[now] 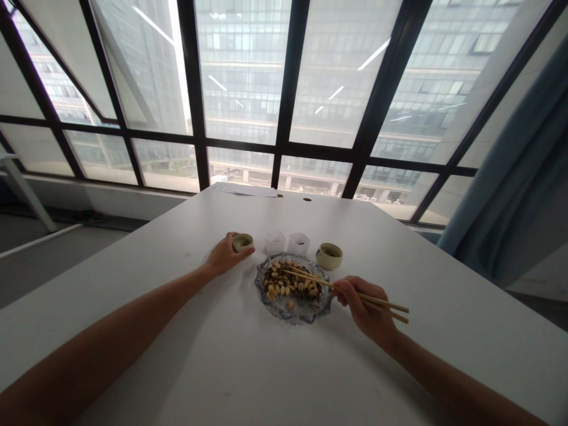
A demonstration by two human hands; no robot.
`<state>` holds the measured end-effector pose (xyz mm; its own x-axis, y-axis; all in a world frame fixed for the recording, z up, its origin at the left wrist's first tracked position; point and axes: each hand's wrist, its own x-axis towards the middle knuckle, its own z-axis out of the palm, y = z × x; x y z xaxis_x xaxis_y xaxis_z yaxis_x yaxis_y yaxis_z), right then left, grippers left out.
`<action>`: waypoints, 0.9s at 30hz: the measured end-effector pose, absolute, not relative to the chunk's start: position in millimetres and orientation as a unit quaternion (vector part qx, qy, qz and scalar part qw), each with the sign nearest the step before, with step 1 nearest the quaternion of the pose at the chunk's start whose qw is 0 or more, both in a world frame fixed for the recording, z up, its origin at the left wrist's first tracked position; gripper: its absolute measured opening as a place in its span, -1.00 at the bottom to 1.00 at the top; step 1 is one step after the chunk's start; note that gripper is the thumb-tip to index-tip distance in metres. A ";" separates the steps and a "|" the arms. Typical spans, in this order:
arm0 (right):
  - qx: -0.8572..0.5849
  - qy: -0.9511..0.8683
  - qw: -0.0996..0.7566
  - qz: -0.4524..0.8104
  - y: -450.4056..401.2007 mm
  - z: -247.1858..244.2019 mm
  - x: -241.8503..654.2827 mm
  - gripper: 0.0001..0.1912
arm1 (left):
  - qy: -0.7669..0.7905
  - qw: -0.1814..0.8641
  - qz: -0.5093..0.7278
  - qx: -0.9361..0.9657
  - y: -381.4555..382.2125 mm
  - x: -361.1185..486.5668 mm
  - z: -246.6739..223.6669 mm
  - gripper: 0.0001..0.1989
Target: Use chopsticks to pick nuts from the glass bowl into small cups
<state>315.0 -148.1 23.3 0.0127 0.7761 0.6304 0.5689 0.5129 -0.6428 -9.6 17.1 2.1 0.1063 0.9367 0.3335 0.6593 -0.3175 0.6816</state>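
My left hand (225, 255) is wrapped around a small green cup (243, 241) that stands on the white table. In my right hand (368, 305) is a pair of wooden chopsticks (385, 305), their tips reaching into the nuts. Pistachios (280, 289) and dark seeds are heaped in a clear, scalloped glass plate (295, 316) between my hands. Whether the tips pinch a piece is too small to tell. Behind the plate stand two white translucent cups, the left one (274, 244) and the right one (299, 244), which has dark bits inside. A second green cup (329, 256) sits to their right.
The white table (266, 373) extends toward large windows with dark frames (284, 106). Papers (246, 190) and a small reddish-brown item (307, 199) lie at its far end. A blue curtain (510, 171) hangs on the right; a white metal frame (29, 192) stands at left.
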 end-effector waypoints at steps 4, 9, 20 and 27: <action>-0.432 -0.754 0.494 0.023 -150.7 31.7 312.2 -0.67 | 0.547 0.187 0.379 0.722 18.7 -10.1 0.6 -0.23; -0.346 -0.829 0.439 -0.002 -150.8 39.2 310.7 -0.74 | 0.545 0.175 0.386 0.723 20.5 -10.0 -1.8 -0.26; -0.286 -0.852 0.438 -0.019 -148.8 38.1 311.7 -0.82 | 0.544 0.182 0.383 0.724 20.2 -9.7 -1.0 -0.26; -0.384 -0.798 0.465 -0.003 -150.1 33.7 310.5 -0.76 | 0.546 0.178 0.383 0.724 19.7 -9.7 -1.2 -0.26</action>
